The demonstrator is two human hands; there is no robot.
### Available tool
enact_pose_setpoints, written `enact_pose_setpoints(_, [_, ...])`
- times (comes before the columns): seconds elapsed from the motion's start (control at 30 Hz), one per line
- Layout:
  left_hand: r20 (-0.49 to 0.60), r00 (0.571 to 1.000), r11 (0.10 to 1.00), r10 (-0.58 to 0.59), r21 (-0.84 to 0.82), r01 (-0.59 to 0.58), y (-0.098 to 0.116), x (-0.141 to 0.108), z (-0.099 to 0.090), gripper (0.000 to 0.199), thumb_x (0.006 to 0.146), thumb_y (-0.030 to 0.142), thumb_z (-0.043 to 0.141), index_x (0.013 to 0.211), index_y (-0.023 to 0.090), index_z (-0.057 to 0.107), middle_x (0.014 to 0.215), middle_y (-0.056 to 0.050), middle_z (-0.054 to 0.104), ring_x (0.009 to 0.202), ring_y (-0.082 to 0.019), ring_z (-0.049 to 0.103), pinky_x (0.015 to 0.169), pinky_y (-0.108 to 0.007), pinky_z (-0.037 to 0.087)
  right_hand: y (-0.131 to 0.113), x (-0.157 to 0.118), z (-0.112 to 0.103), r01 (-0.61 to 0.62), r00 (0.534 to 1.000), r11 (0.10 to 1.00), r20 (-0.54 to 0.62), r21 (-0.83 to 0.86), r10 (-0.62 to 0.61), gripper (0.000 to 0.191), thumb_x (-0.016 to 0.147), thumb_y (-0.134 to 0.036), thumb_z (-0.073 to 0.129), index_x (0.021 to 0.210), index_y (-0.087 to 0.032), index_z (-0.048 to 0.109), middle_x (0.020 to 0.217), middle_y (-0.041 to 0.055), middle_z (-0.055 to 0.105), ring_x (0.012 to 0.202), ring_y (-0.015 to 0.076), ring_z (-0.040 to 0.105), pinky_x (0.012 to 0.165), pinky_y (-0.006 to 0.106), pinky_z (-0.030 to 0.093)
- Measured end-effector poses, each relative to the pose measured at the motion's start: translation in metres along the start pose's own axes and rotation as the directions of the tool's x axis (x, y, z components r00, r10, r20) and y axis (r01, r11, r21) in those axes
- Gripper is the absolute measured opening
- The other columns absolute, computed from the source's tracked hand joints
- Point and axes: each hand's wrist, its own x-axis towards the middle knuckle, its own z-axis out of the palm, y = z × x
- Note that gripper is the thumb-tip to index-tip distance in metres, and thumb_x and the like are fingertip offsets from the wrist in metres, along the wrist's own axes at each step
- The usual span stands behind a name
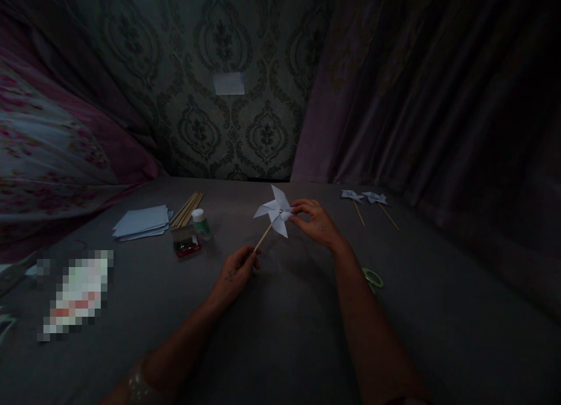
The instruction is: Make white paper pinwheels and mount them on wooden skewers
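Observation:
A white paper pinwheel [277, 216] is held up over the middle of the table, its stick slanting down to the left. A small shiny pin sits at its centre. My left hand [237, 269] is closed round the lower part of the wooden stick [263, 238]. At the pinwheel's right side, my right hand [316, 222] pinches a blade between thumb and fingers. Two more paper pinwheels on sticks, one [352, 196] beside the other [376, 198], lie at the back right. Green-handled scissors [372, 277] are partly hidden by my right forearm.
On the left of the grey-covered table [280, 341] lie a stack of white paper [142, 222], several wooden sticks [188, 209], a white-capped green bottle [201, 222] and a small open box [186, 243]. A blurred-out packet [79, 294] rests nearer. Curtains hang on both sides.

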Motion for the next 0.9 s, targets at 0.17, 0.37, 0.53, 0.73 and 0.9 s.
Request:
enact_pose_setpoints(0.17, [0.009, 1.0, 0.999, 0.007, 0.035, -0.007, 0.0, -0.001, 0.0, 0.033, 0.08, 0.043, 0.048, 0.093, 0.017, 0.062, 0.066, 0.0, 0.056, 0.054, -0.012, 0.047, 0.047, -0.021, 0.035, 0.0, 0.0, 0.0, 0.009, 1.0, 1.0, -0.005, -0.009, -0.009, 0.006, 0.075, -0.02, 0.069, 0.075, -0.022, 0.064, 0.097, 0.0037, 0.069, 0.1, 0.0214, 0.057, 0.091, 0.041, 0.041])
enact_pose_setpoints(0.37, [0.017, 1.0, 0.998, 0.01, 0.065, -0.011, 0.0, -0.001, 0.0, 0.033, 0.081, 0.042, 0.046, 0.093, 0.017, 0.062, 0.067, 0.0, 0.056, 0.055, -0.012, 0.047, 0.048, -0.022, 0.035, 0.0, 0.0, 0.001, 0.007, 1.0, 1.0, -0.028, -0.022, -0.007, 0.007, 0.075, -0.02, 0.07, 0.074, -0.021, 0.063, 0.091, 0.0035, 0.069, 0.094, 0.0205, 0.058, 0.088, 0.038, 0.042])
enact_pose_setpoints(0.53, [0.019, 1.0, 0.998, 0.009, 0.059, -0.01, -0.002, -0.001, 0.0, 0.033, 0.08, 0.043, 0.046, 0.093, 0.017, 0.063, 0.067, -0.001, 0.057, 0.055, -0.012, 0.048, 0.049, -0.022, 0.035, -0.002, -0.001, 0.001, -0.01, 1.0, 0.999, -0.017, -0.034, 0.01, 0.007, 0.075, -0.022, 0.07, 0.074, -0.022, 0.063, 0.088, 0.0028, 0.069, 0.093, 0.0206, 0.058, 0.087, 0.038, 0.043])
enact_pose_setpoints(0.73, [0.01, 1.0, 1.0, -0.021, -0.014, 0.021, -0.006, 0.002, 0.002, 0.034, 0.078, 0.044, 0.049, 0.092, 0.016, 0.062, 0.066, 0.0, 0.056, 0.051, -0.011, 0.046, 0.047, -0.022, 0.034, -0.004, -0.001, -0.001, -0.031, 0.999, 1.0, 0.019, 0.0, 0.031, 0.008, 0.075, -0.026, 0.067, 0.082, -0.022, 0.064, 0.098, 0.0045, 0.068, 0.1, 0.0211, 0.061, 0.093, 0.04, 0.043])
enact_pose_setpoints(0.9, [-0.018, 1.0, 1.0, -0.002, 0.001, 0.002, -0.006, 0.001, 0.002, 0.034, 0.078, 0.044, 0.05, 0.09, 0.016, 0.063, 0.065, 0.0, 0.057, 0.052, -0.011, 0.047, 0.046, -0.021, 0.034, -0.009, 0.0, -0.01, -0.014, 1.0, 1.0, -0.018, -0.012, 0.014, 0.023, 0.076, -0.03, 0.066, 0.098, -0.022, 0.065, 0.115, 0.0093, 0.062, 0.112, 0.0238, 0.057, 0.099, 0.042, 0.041])
